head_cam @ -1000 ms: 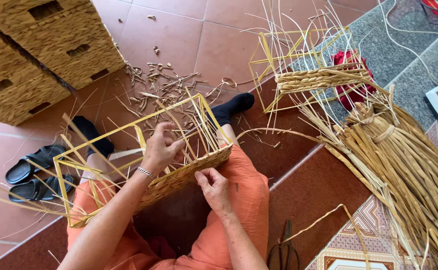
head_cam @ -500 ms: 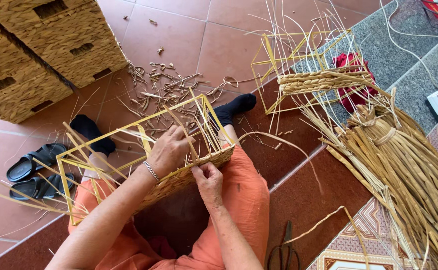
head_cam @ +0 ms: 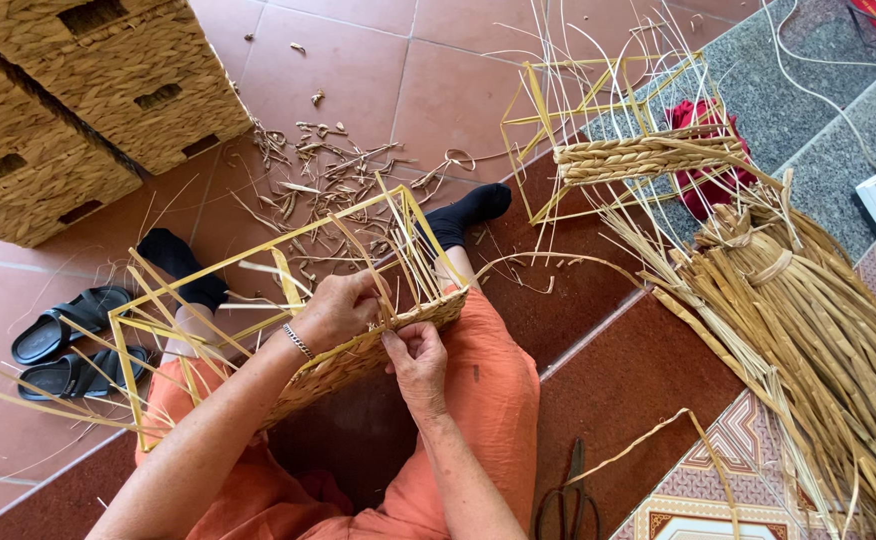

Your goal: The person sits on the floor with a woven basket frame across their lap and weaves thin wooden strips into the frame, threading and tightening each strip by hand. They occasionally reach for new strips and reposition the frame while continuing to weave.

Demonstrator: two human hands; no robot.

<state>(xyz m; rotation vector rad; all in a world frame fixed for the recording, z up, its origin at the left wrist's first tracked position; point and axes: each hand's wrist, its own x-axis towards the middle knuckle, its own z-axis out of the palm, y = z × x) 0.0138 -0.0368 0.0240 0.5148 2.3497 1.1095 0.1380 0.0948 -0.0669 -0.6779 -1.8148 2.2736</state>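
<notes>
A yellow wire frame basket [head_cam: 258,262] lies on my lap, its lower side partly woven with dried straw [head_cam: 358,355]. My left hand [head_cam: 336,310] reaches into the frame and grips the upright straw strands near the woven edge. My right hand [head_cam: 418,358] pinches the woven band from the outside, just below the left hand. Loose straw ends stick out of the frame on all sides.
Two finished woven baskets [head_cam: 88,100] stand at the upper left. A second half-woven yellow frame [head_cam: 628,130] and a big bundle of straw [head_cam: 818,340] lie to the right. Scissors [head_cam: 570,500] rest on the floor near my knee. Black sandals [head_cam: 68,340] sit on the left; straw scraps [head_cam: 328,170] litter the tiles.
My left hand has slid right along the frame toward the woven edge, and my right hand has come up to meet it. The basket frame has tilted slightly.
</notes>
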